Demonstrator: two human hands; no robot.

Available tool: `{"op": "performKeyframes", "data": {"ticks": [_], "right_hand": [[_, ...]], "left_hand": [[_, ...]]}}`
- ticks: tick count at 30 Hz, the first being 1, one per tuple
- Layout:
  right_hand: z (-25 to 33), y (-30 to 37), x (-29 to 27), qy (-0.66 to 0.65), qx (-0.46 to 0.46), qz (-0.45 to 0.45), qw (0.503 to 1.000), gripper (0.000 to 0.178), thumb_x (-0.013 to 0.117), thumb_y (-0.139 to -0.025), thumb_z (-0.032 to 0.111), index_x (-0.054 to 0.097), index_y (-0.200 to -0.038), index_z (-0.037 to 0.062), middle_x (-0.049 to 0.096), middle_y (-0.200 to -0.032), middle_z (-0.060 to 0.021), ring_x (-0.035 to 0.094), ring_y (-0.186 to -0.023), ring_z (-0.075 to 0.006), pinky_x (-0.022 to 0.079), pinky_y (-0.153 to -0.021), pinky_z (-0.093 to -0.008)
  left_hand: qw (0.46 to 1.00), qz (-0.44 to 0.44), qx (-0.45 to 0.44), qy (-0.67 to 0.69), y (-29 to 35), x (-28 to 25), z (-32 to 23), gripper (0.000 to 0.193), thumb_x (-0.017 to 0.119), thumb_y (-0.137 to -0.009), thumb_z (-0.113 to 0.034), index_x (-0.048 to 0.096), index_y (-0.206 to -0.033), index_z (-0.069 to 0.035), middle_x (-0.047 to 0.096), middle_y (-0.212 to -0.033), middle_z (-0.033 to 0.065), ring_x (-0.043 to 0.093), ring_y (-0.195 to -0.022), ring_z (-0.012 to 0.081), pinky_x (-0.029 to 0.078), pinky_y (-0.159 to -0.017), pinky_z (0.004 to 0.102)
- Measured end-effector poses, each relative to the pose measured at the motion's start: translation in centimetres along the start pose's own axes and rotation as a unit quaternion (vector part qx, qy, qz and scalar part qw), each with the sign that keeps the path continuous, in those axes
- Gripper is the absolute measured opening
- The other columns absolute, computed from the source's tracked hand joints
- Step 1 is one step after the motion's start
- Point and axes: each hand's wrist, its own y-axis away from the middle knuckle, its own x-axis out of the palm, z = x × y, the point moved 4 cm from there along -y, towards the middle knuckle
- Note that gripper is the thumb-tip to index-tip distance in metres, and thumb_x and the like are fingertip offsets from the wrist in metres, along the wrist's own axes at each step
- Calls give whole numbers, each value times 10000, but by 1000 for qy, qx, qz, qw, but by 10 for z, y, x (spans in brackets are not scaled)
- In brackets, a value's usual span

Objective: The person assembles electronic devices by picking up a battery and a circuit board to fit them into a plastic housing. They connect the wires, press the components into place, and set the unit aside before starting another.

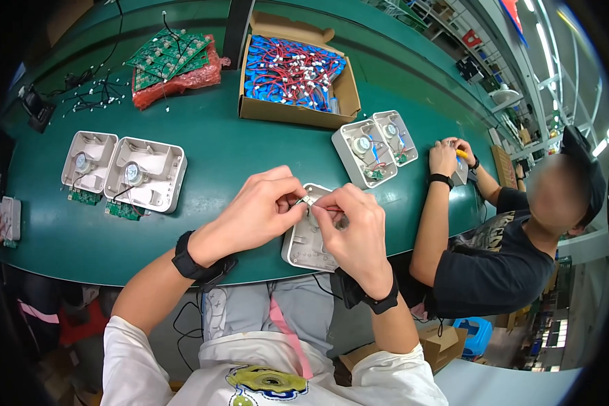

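My left hand (257, 206) pinches a small green circuit board (302, 201) between thumb and fingertips. A white connector (309, 200) shows at the board's edge, between my two hands. My right hand (355, 227) is closed in a pinch on a thin red wire (334, 209) right beside that connector. Whether the plug is seated cannot be made out. Under both hands a white plastic housing (304, 258) lies open side up at the table's near edge, partly covered by my right hand.
A cardboard box (287, 114) of blue batteries with red leads stands behind. Open white housings with speakers lie left (172, 193) and right (345, 139). Green circuit boards (166, 57) rest on red bubble wrap, beside loose black cables (98, 98). At right, a co-worker (497, 250) handles a housing.
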Motion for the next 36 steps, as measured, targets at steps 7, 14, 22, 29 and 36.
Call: {"op": "performKeyframes", "data": {"ticks": [7,14,22,29,36], "right_hand": [[8,4,2,34,-19,-10,999,136,813,-831,8,683,-812,41,671,-763,-47,633,-636,-196,450,-754,-322],[7,2,2,20,-4,-21,1000,142,817,-837,16,678,-820,42,662,-735,-42,627,-612,-191,452,-753,-326],[11,-4,-8,38,-7,-13,999,140,811,-829,12,674,-824,41,668,-734,-45,637,-606,-203,456,-763,-340],[12,-6,-9,35,-7,-15,999,127,802,-833,24,676,-821,39,671,-727,-54,640,-601,-219,459,-758,-343],[-2,-8,-12,-94,119,46,987,123,788,-866,59,708,-866,-35,728,-787,-126,699,-667,-228,537,-699,-343]], "left_hand": [[996,-38,50,-69,8,1,-4,120,740,-885,-5,709,-984,55,621,-880,117,631,-685,228,512,-614,356],[993,-51,68,-82,8,2,-6,111,744,-880,16,713,-980,54,616,-873,106,601,-652,209,486,-583,346],[993,-40,61,-92,-1,1,-14,117,736,-877,-4,709,-974,56,627,-928,148,631,-704,318,515,-626,422],[988,-49,95,-111,0,0,-21,126,754,-866,31,724,-987,45,619,-875,99,590,-638,204,486,-571,343],[989,-31,77,-125,-1,1,-25,126,750,-871,-4,707,-981,40,628,-949,155,664,-775,375,547,-668,456]]}}
